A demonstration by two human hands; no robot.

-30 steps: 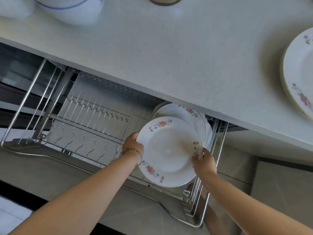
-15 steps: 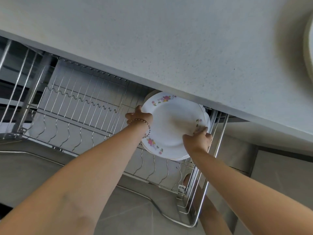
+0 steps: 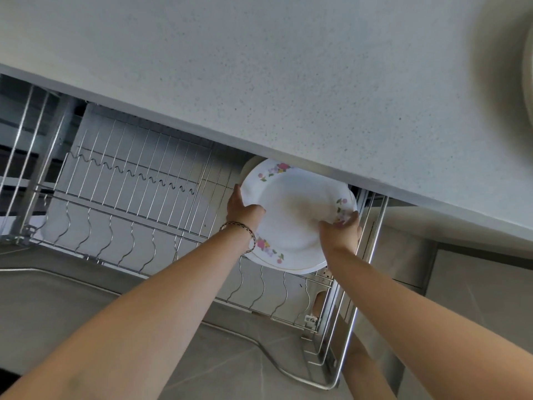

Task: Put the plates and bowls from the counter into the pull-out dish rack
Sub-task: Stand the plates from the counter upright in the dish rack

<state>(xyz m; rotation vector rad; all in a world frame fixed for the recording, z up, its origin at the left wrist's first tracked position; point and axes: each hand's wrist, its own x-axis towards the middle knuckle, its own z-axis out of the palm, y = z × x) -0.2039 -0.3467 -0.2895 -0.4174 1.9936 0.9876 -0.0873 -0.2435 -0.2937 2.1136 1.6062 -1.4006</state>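
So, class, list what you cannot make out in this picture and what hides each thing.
1. Head view: how many rear plates stand behind the held plate; it and the counter hide them.
2. Head view: the counter plate, blurred and cut by the right edge.
3. Head view: the rack slot taking the held plate, covered by it, the left hand and right hand.

Both bare arms are stretched forward, away from the body. The left forearm comes in from 8 o'clock and runs toward 1 o'clock, with a thin braided bracelet (image 3: 240,230) round its wrist. The left grip (image 3: 244,207), a bare hand, clasps the 9 o'clock edge of a round white plate with pink flower sprigs (image 3: 291,215), thumb on its face. The right forearm comes in from 4 o'clock and points toward 11 o'clock. The right grip (image 3: 340,230) holds the plate's rim near 4 o'clock, fingers curled over the edge.
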